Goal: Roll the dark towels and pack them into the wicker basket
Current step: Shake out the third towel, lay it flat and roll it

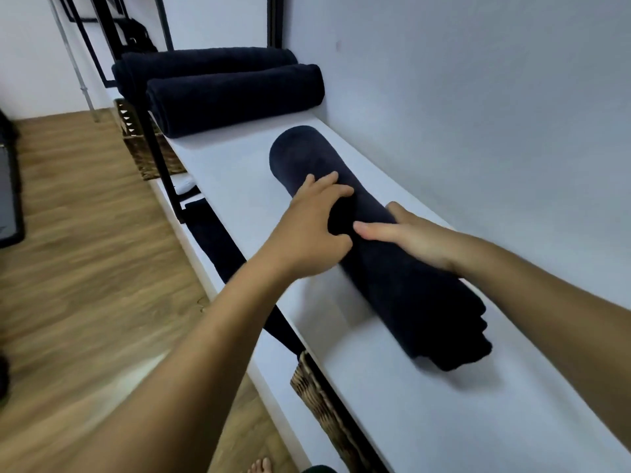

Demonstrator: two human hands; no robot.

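Observation:
A rolled dark towel (392,268) lies along the white shelf top (239,172), close to the wall. My left hand (314,227) grips its near side, fingers curled over the roll. My right hand (406,233) lies on top of the roll with straight fingers pressing it. Two more rolled dark towels (235,97) sit crosswise at the far end of the shelf, one behind the other (205,61). One wicker basket (150,148) stands under the shelf at the far left, and another wicker basket (324,401) shows below the near edge.
A dark cloth (218,244) hangs on the lower level under the shelf's front edge. Black metal frame posts (164,165) run down the shelf front. The wall is on the right and a wooden floor (85,268) on the left.

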